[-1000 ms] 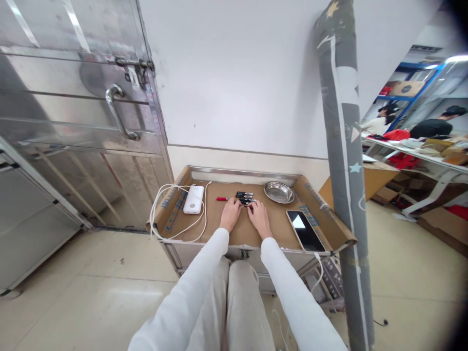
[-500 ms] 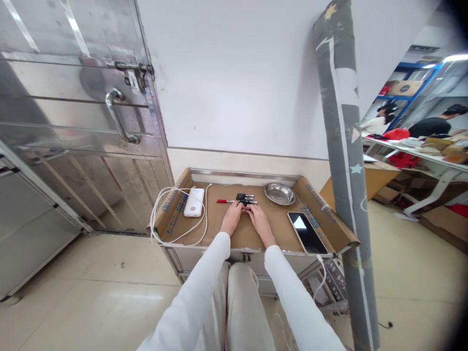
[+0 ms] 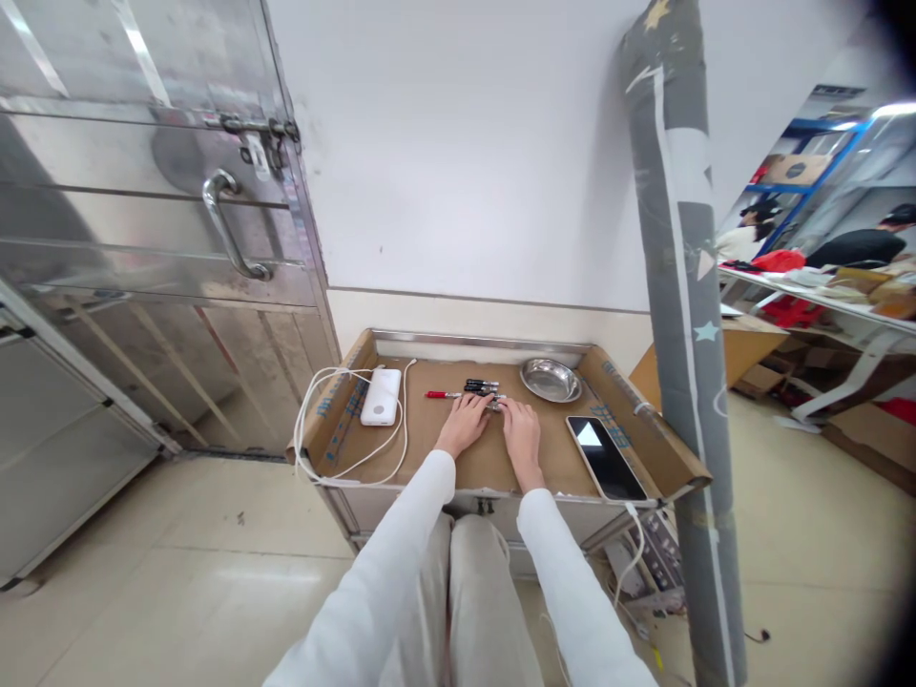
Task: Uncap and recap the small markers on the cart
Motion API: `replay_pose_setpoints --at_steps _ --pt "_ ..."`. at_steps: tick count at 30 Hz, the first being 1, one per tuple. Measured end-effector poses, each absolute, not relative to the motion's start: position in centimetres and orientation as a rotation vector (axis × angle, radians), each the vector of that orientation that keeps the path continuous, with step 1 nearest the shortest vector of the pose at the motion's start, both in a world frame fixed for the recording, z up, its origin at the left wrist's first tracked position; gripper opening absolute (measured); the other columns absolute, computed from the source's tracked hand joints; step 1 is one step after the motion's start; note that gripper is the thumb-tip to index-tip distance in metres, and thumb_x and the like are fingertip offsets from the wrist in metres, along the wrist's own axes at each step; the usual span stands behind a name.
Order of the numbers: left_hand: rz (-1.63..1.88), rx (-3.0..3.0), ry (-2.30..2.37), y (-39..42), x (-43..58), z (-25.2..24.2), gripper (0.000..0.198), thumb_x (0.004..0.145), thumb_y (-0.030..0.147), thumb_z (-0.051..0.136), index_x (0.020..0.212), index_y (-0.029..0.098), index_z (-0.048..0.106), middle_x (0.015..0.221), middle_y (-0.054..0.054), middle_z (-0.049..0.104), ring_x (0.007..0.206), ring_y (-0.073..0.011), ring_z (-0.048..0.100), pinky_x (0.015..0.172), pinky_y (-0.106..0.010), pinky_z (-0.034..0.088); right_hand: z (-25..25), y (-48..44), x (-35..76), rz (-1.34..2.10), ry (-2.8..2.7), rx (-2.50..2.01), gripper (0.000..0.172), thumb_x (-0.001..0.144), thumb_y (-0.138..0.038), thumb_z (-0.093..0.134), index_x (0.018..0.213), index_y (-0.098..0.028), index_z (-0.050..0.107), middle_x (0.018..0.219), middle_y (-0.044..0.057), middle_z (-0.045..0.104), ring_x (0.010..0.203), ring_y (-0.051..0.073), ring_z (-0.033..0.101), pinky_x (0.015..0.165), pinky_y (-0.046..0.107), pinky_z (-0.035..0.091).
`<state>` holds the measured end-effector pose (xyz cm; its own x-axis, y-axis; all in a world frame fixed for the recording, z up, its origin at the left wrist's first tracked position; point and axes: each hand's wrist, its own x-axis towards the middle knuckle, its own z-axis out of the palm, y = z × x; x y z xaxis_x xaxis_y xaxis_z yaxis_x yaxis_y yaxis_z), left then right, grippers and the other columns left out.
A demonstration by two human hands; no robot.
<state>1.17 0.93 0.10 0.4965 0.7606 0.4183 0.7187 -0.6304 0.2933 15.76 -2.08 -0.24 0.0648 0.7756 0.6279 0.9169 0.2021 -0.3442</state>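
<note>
Several black pens (image 3: 482, 385) lie side by side on the cardboard-lined cart top (image 3: 429, 448), with a red pen (image 3: 436, 394) pointing out to their left. Just in front of them, my left hand (image 3: 464, 423) has its fingers closed on one end of a pen (image 3: 493, 405). The fingers of my right hand (image 3: 521, 431) are closed on the other end of this same pen, and they cover much of it. Behind my right hand rests a shallow round metal dish (image 3: 551, 380).
A white power bank (image 3: 381, 397) with a looped white cable (image 3: 402, 429) lies at the left. At the right is a phone (image 3: 605, 458). A tall grey roll (image 3: 687, 286) leans beside the cart. Further right, people sit at a cluttered table (image 3: 851, 301).
My hands have shifted slightly right, and my right hand has moved away from the left. A pen now shows between my fingertips, in front of the other pens.
</note>
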Motion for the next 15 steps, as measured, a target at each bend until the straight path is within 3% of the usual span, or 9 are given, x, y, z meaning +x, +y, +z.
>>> replay_pose_setpoints --at_steps 5,9,15 --pt "0.739 2.708 1.256 -0.5 1.0 0.3 0.023 0.092 0.037 0.047 0.099 0.021 0.062 0.104 -0.007 0.059 0.109 -0.0236 0.045 0.095 -0.041 0.032 -0.5 -2.1 16.2 -0.168 -1.603 -1.586 0.041 0.097 -0.039 0.029 0.103 -0.019 0.064 0.099 0.008 0.07 0.084 0.02 0.058 0.079 0.031 0.036" --pt "0.828 2.624 1.287 -0.9 0.8 0.1 0.024 0.095 0.035 0.041 0.103 0.021 0.059 0.1 -0.004 0.059 0.099 -0.0185 0.051 0.092 -0.036 0.031 -0.7 -2.0 16.1 -0.165 -1.62 -1.569 0.041 0.097 -0.04 0.029 0.102 -0.018 0.064 0.098 0.008 0.07 0.085 0.02 0.059 0.079 0.031 0.036" --pt "1.026 2.517 1.459 -0.1 0.8 0.1 0.022 0.096 0.029 0.04 0.112 0.022 0.054 0.108 -0.005 0.058 0.103 -0.0175 0.053 0.09 -0.033 0.032 -0.5 -2.0 15.7 -0.215 -1.717 -1.565 0.04 0.098 -0.035 0.028 0.1 -0.018 0.064 0.092 0.008 0.07 0.081 0.019 0.06 0.079 0.031 0.036"
